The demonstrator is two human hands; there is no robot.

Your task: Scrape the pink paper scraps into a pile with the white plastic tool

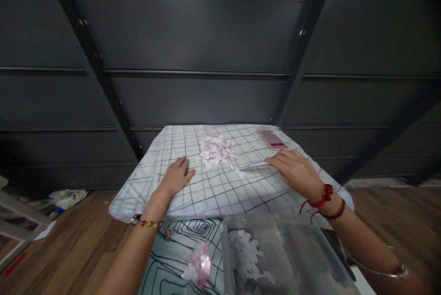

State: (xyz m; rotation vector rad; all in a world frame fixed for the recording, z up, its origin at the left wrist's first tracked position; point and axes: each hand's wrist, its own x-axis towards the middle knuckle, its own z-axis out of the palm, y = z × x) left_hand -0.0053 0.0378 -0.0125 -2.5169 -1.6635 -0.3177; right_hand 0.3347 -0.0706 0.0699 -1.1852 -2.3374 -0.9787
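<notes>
My left hand (175,176) lies flat on a white checked cloth (210,196), left of a pile of small white and pink paper pieces (217,151). Nothing shows in its fingers. My right hand (296,168) pinches a thin, pale pair of tweezers (255,165) pointing left toward the pile. Close to the tweezers' tips is a small white paper piece (240,173), apart from most of the others; whether they touch it is too small to tell.
Beyond my right hand lies a phone (274,140). Nearest me, a clear plastic box (292,249) holds white jagged paper pieces (246,256). Left of it, a pink plastic packet (200,265) rests on a green patterned cloth (165,251). A dark panel wall (200,97) stands behind.
</notes>
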